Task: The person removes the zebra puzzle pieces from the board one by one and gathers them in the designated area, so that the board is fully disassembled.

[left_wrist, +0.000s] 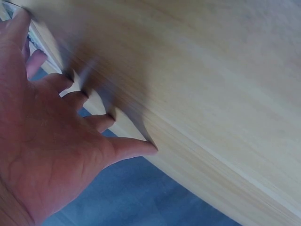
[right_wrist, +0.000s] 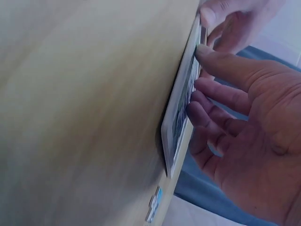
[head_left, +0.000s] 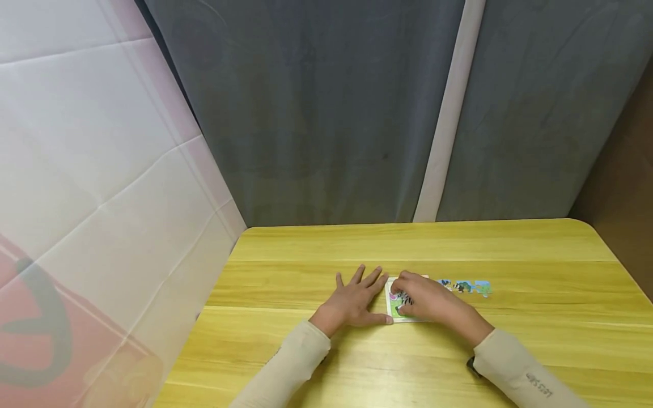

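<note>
A small puzzle board (head_left: pixel 394 313) with a pale frame and a zebra picture on green lies flat on the table. My left hand (head_left: pixel 353 303) is spread on the tabletop, its thumb and forefinger against the board's left edge. In the left wrist view the fingers of the left hand (left_wrist: pixel 61 136) are stretched apart. Over the board is my right hand (head_left: pixel 431 297), thumb and bent fingers apart, their tips touching the picture. No lifted piece shows between the tips of the right hand (right_wrist: pixel 249 103) in its wrist view. It hides the board's right part.
Several loose puzzle pieces (head_left: pixel 464 287) lie in a row right of the board. The yellow wooden table (head_left: pixel 285 255) ends at a grey curtain (head_left: pixel 316 141) behind. A white printed sheet (head_left: pixel 102 170) hangs on the left; a brown panel (head_left: pixel 619 187) stands on the right.
</note>
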The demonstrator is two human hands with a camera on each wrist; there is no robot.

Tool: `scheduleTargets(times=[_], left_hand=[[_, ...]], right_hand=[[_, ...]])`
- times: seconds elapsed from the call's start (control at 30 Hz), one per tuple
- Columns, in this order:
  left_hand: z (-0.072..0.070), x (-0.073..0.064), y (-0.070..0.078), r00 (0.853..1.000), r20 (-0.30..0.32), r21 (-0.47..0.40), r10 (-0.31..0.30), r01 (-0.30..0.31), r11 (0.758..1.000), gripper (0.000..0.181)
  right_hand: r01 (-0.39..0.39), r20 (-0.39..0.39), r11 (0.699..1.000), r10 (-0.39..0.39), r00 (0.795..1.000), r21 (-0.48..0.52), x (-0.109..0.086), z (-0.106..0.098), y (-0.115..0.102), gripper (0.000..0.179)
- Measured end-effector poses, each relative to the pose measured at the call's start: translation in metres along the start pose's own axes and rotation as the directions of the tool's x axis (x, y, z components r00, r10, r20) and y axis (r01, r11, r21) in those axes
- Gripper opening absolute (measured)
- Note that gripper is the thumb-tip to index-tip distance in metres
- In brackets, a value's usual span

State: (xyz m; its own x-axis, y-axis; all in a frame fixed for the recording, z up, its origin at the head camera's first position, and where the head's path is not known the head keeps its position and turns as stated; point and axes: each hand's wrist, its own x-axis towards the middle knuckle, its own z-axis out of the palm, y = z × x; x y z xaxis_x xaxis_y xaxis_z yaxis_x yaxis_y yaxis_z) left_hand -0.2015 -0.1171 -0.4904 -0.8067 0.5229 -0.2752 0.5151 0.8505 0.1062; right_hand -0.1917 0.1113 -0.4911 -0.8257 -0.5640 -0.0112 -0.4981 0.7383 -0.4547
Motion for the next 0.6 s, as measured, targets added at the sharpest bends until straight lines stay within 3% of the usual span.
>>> scheduleTargets(times=[0.6], left_hand=[[-0.0014,0.0042,-0.0008,1.0,0.005,-0.006,0.0,0.0,1.0,0.103]], right_hand=[[-0.065,-0.038,0.998,0.065,0.997,-0.007,-0.0004,0.0039,-0.0055,0.034]])
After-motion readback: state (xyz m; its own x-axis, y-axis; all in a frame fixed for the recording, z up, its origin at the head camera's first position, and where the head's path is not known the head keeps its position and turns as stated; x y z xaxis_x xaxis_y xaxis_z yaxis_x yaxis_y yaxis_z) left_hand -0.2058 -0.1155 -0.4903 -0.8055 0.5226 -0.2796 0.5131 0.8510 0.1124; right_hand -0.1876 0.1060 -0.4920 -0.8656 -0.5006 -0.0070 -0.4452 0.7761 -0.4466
